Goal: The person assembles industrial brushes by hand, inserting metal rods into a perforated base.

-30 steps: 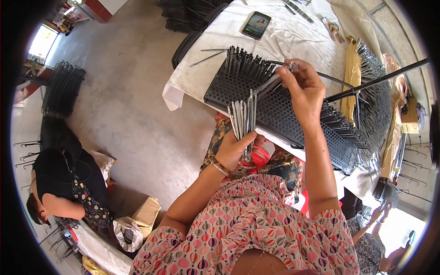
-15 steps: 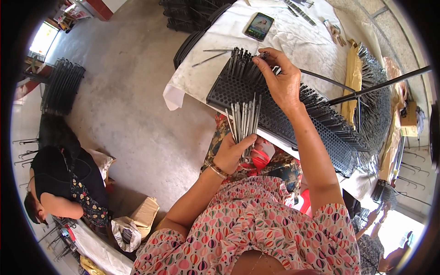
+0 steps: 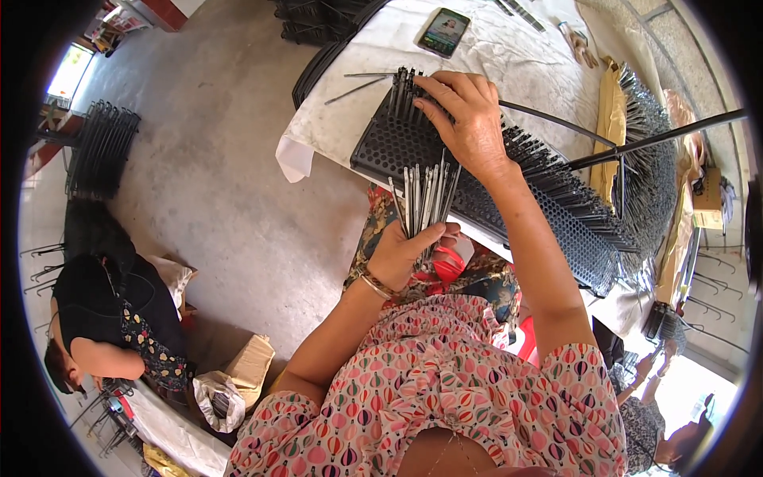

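My left hand (image 3: 409, 253) is closed round a bundle of thin metal rods (image 3: 421, 195), their silvery-dark ends fanning upward. The bundle stands in front of a long black perforated rack (image 3: 373, 153) on the table. Dark rods (image 3: 403, 99) stand upright in close rows in the rack's holes. Over its far left part is my right hand (image 3: 469, 119), thumb and forefinger closed about the tops of the standing rods. The hand hides some of the rods, and how many are between its fingers does not show.
A white cloth covers the table (image 3: 334, 131); on it lie a phone (image 3: 443, 32) and two loose rods (image 3: 355, 91). A black bar (image 3: 660, 143) crosses at right, before a big heap of rods (image 3: 648, 159). One person (image 3: 119, 310) bends at the left; another (image 3: 644, 421) is lower right.
My right hand has moved left along the rack and turned, its fingers now at rods nearer the left end. My left hand still holds its bundle, almost in place.
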